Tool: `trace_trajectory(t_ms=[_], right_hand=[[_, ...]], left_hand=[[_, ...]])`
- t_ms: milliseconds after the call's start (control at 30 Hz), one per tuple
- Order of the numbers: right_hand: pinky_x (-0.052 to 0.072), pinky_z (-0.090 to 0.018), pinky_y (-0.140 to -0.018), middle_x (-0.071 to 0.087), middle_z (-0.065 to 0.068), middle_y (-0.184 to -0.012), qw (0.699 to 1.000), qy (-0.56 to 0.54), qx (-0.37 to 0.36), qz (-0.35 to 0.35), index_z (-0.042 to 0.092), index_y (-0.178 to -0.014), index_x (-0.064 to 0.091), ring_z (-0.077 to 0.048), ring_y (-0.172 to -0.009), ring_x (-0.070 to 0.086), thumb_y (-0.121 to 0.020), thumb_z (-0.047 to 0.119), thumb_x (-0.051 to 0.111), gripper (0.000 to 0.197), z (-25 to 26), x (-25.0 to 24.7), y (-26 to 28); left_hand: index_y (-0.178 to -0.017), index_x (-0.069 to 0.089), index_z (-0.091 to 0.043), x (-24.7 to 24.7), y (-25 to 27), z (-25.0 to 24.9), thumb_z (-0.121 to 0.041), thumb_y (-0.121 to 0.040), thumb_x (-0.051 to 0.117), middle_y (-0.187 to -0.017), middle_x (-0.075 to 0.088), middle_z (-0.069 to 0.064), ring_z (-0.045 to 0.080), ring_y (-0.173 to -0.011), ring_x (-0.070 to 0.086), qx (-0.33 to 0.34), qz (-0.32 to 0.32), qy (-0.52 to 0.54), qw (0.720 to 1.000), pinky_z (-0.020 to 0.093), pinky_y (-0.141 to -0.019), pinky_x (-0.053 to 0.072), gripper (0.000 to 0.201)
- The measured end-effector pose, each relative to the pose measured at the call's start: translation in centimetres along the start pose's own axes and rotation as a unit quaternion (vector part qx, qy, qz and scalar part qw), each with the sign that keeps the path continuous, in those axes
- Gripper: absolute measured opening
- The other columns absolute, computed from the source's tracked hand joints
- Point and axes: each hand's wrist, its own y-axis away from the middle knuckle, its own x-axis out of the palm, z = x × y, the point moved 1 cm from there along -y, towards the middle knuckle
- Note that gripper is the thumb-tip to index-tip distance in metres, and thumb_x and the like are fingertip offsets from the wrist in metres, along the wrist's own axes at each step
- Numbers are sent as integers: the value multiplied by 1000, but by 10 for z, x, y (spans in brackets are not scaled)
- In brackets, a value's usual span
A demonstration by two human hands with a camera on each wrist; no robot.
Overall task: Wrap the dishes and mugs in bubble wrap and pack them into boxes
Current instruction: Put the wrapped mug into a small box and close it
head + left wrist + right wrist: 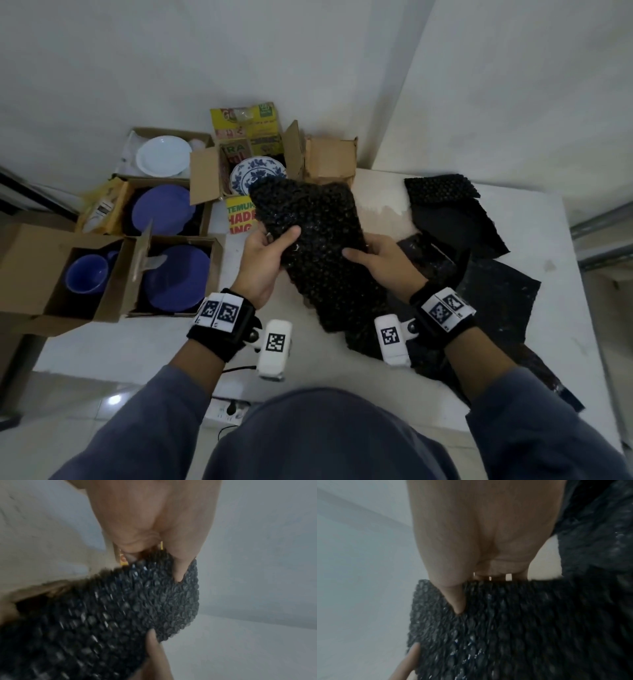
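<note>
Both hands hold up a sheet of black bubble wrap over the white table. My left hand grips its left edge, thumb on top, fingers beneath. My right hand grips the right edge the same way. The wrist views show the wrap pinched between thumb and fingers. Behind the sheet a blue-and-white patterned plate sits in an open box. Purple plates, a white plate and a blue mug lie in boxes at the left.
More black bubble wrap pieces lie spread on the table's right half. A brown cardboard box stands at the back by the wall. A power strip lies on the floor by the table's near edge.
</note>
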Motion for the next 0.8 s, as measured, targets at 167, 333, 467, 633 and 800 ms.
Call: trace_trajectory(t_ms=[167, 333, 467, 633, 800], right_hand=[[44, -51, -103, 72, -3, -108, 986, 33, 27, -159, 11, -105, 69, -22, -106, 64, -86, 14, 55, 24, -21, -22, -3], [45, -47, -104, 71, -11, -109, 974, -24, 92, -205, 11, -100, 72, -30, -107, 62, -85, 9, 45, 31, -30, -34, 4], [45, -38, -86, 71, -10, -96, 980, 58, 65, -178, 11, -85, 68, -29, -98, 63, -77, 23, 45, 27, -31, -30, 8], [39, -30, -69, 63, 3, -76, 985, 141, -21, -96, 13, -76, 61, -6, -73, 56, -93, 5, 46, 23, -6, -23, 18], [32, -14, -58, 59, 15, -65, 977, 211, -10, 18, 26, -67, 52, 2, -62, 54, -98, 8, 48, 36, 6, -8, 19]], left_hand=[[-112, 53, -9, -17, -20, 34, 7, -92, 55, -106, 57, 10, 15, -82, 58, -42, -29, -193, 980, 17, -61, 47, 26], [-115, 41, -18, -12, -36, 68, -24, -83, 77, -104, 61, 7, 23, -89, 62, -61, 13, -410, 910, 35, -72, 52, 48], [-108, 42, -16, -15, -33, 67, -20, -80, 77, -101, 61, 5, 24, -89, 60, 21, 39, -456, 889, 42, -73, 54, 45], [-107, 41, -20, -43, -9, 78, -16, -80, 75, -99, 61, 1, 19, -91, 61, 7, 97, -456, 885, 32, -64, 48, 43], [-87, 74, -20, -79, 8, 80, -7, -64, 87, -87, 72, -2, 12, -80, 67, -23, 111, -397, 911, 26, -70, 55, 29]])
